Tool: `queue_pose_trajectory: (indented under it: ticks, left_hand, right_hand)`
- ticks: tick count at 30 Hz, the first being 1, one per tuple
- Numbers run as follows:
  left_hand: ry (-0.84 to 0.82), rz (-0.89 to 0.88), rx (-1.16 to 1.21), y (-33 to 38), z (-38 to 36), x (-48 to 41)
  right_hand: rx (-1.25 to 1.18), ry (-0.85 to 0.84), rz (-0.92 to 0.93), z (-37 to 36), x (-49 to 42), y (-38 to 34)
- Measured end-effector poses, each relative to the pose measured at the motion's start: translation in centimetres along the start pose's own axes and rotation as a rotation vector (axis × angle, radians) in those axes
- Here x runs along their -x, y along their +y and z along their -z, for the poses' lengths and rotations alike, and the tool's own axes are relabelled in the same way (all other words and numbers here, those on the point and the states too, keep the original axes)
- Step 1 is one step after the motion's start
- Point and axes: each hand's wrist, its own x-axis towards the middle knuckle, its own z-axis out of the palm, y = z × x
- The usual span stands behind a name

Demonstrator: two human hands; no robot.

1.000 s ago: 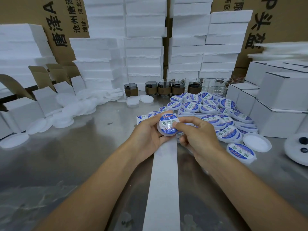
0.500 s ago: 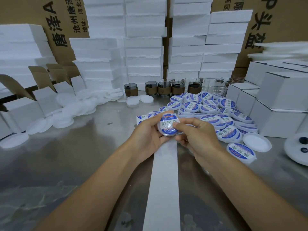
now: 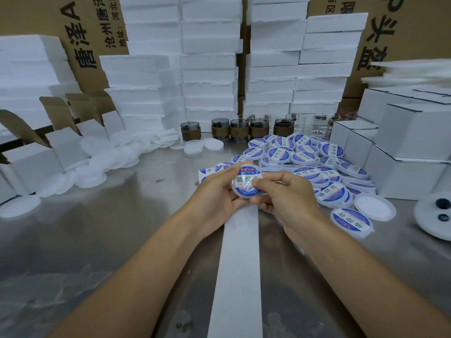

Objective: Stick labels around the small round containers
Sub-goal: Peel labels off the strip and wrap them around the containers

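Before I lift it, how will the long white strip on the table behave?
The white strip looks paper-thin and lies flat, so probably floppy and very light. On the shiny metal table it would likely slide easily.

A shiny steel counter (image 3: 122,228) carries a white paper strip (image 3: 239,264) running up its middle from the near edge. Right of the strip lies a heap of blue-labelled tubs (image 3: 305,157), with one tub (image 3: 351,222) and a white lid (image 3: 374,207) apart from it, nearer. Pale discs (image 3: 97,164) spread at the left beside open cartons (image 3: 61,147). Brown-banded jars (image 3: 239,129) line the back, and white boxes (image 3: 410,154) stand at the right.
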Motion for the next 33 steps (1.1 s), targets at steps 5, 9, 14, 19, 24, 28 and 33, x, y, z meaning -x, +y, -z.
queue_pose_trajectory:
  ticks: [5, 9, 14, 19, 24, 28, 33]
  left_hand:
    - [-0.036, -0.045, -0.113, -0.1, 0.0, 0.2]
    - [-0.024, -0.078, -0.140, -0.2, 0.2, 0.3]
    - [0.034, -0.117, -0.200, -0.3, 0.2, 0.2]
    - [0.101, -0.129, -0.248, -0.5, 0.4, 0.1]
    - [0.109, -0.180, -0.284, -0.6, 0.0, 0.3]
    - [0.054, -0.258, -0.361, -0.9, -0.5, 0.4]
    - [0.029, -0.240, -0.331, -0.7, -0.3, 0.4]
  right_hand:
    - [-0.007, -0.018, -0.001, 0.1, 0.1, 0.0]
    - [-0.028, -0.031, 0.005, 0.1, 0.0, 0.2]
    - [0.020, -0.053, 0.074, 0.0, -0.2, 0.2]
    - [0.302, 0.001, 0.333, 0.0, 0.0, 0.6]
    - [0.454, 0.114, 0.476, 0.0, -0.2, 0.7]
    - [0.467, 0.153, 0.501, 0.7, -0.9, 0.3]
    - [0.727, 0.158, 0.594, 1.3, -0.9, 0.9]
